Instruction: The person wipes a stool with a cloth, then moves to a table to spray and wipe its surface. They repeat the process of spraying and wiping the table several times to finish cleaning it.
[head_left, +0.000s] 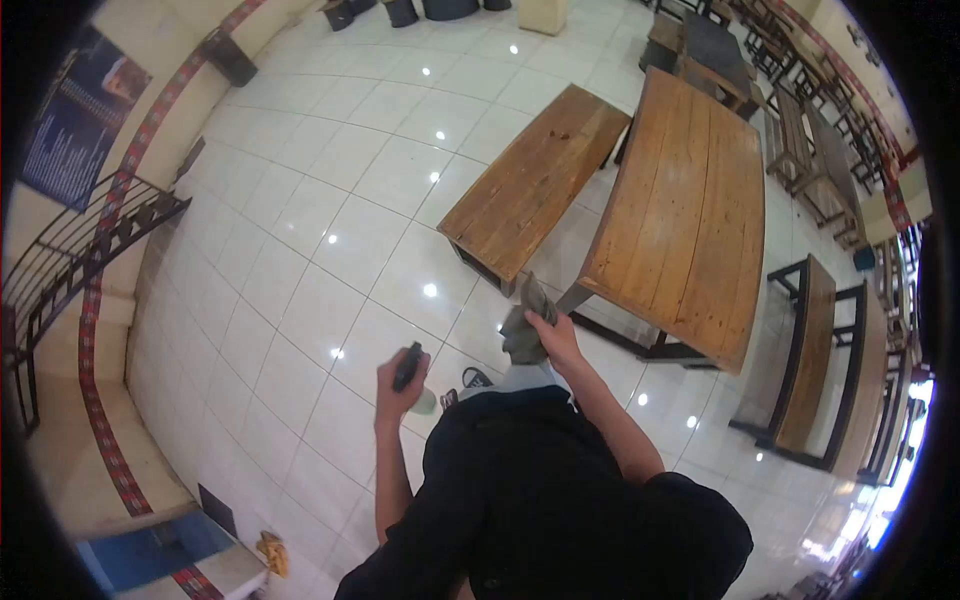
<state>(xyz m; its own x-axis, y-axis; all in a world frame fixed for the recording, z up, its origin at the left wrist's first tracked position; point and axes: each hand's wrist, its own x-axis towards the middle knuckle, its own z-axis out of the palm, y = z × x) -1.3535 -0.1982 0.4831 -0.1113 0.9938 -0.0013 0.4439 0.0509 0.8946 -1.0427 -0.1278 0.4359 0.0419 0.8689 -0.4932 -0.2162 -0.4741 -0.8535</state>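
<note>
My left hand is closed around the neck of a spray bottle with a black spray head. Below the fingers, part of its pale, see-through body shows. In my right hand a crumpled grey-green cloth is gripped, hanging loosely in front of my legs. The cloth is close to the near end of a wooden bench and the near left corner of a wooden table. Neither hand touches the furniture. A small dark mark is on the bench top.
White floor tiles spread ahead and to the left. More benches stand on the right, with further tables and benches behind. A black metal railing runs along the left wall. Dark round containers stand at the back.
</note>
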